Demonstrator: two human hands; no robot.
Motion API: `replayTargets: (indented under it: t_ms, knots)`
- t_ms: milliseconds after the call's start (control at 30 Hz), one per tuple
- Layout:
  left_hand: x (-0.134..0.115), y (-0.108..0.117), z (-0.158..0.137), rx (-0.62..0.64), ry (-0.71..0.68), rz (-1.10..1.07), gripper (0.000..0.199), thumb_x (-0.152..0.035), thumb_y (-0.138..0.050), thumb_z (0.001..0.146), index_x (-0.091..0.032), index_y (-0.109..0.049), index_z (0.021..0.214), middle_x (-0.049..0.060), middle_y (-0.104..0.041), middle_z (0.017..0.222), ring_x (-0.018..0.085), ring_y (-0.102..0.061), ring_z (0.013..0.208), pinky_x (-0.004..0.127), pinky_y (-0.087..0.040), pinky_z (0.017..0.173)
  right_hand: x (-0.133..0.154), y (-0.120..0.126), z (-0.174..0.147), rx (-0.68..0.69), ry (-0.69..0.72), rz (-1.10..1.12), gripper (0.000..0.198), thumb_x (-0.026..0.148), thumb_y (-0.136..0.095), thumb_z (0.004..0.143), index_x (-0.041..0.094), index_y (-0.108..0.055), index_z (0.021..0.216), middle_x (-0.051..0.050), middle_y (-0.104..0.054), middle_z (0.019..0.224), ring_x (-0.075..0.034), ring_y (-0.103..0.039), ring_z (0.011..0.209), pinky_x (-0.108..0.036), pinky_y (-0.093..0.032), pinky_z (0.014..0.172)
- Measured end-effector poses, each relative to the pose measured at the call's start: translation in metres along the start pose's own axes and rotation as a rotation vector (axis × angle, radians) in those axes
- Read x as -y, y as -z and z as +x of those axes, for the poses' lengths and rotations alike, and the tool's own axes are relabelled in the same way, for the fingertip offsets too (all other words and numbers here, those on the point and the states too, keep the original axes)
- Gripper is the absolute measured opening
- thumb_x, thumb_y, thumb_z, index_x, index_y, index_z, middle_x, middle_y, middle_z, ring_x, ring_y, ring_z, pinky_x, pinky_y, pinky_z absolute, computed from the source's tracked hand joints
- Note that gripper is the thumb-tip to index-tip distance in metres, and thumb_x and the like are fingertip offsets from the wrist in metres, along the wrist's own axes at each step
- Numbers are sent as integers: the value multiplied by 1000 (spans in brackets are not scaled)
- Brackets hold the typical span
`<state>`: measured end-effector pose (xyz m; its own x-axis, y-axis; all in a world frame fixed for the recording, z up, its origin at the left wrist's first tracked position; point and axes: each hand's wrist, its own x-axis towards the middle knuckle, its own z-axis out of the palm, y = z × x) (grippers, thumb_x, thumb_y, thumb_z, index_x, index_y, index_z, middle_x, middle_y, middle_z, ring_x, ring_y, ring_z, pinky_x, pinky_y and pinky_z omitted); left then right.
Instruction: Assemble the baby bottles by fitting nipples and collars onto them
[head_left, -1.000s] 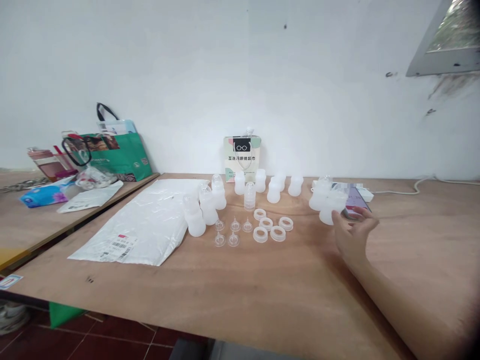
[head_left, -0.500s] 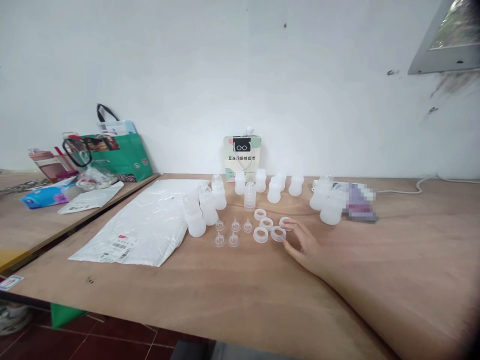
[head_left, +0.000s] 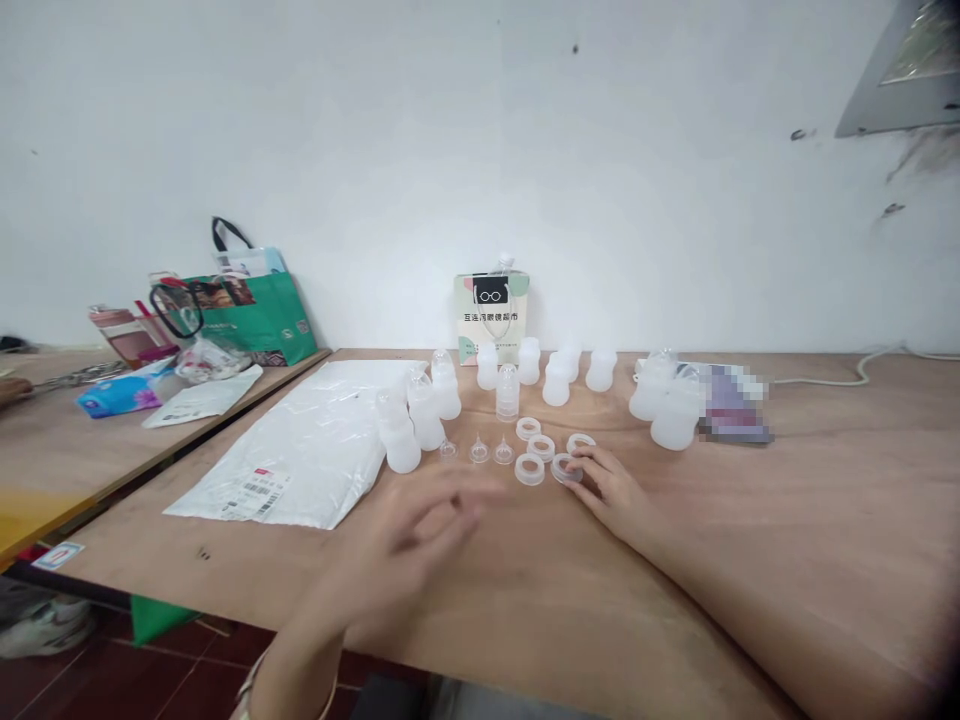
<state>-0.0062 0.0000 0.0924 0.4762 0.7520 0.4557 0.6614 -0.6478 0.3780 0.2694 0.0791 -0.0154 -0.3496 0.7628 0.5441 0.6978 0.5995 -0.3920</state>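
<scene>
My right hand (head_left: 611,490) has its thumb and fingertips closed on the edge of a clear bottle collar ring (head_left: 566,467), which rests on the table. Several more collar rings (head_left: 529,469) lie beside it. Blurred by motion, my left hand (head_left: 427,525) hovers at the near side of the clear silicone nipples (head_left: 479,449), its fingers apart and nothing visible in them; it hides part of the group. Behind the small parts stands a stack of clear caps (head_left: 508,393). Frosted baby bottles with clear caps (head_left: 401,445) are at the left, and uncapped bottles (head_left: 556,380) stand farther back.
A white plastic mailer (head_left: 300,440) lies on the left of the wooden table. More bottles (head_left: 673,420) stand at the right beside a purple packet (head_left: 733,400). A paper bag (head_left: 491,318) leans against the wall. A green bag (head_left: 259,315) sits on the adjoining table.
My left hand has come into view from below and now covers the area in front of the nipples. My right hand stays at the same collar ring. The view has shifted slightly.
</scene>
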Motion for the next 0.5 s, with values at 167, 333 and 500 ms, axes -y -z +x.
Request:
replayTargets:
  t_ms: [167,333,500]
  knots:
    - [17,-29,28,227,-49,496,23,-10,-40,85,-15,-57,99,10,-58,107,22,-54,100,37,-44,85,16,5,5,-95,-198,457,12,34,-54,80,22,-57,82,-6,-58,104,-21,-53,105,-41,-43,93]
    - [23,-53,36,337,-62,784,34,3,-38,78,-12,-54,105,14,-59,104,23,-58,91,37,-44,79,47,13,22,-157,-496,1366,10,30,-58,80,23,-59,86,-3,-64,103,-15,-59,101,-31,-45,93]
    - [24,-53,35,310,-42,760,36,2,-38,78,-11,-53,108,12,-60,99,21,-59,85,36,-44,78,53,9,34,-66,-645,1827,10,20,-55,79,18,-62,86,-8,-66,105,-16,-61,101,-23,-49,91]
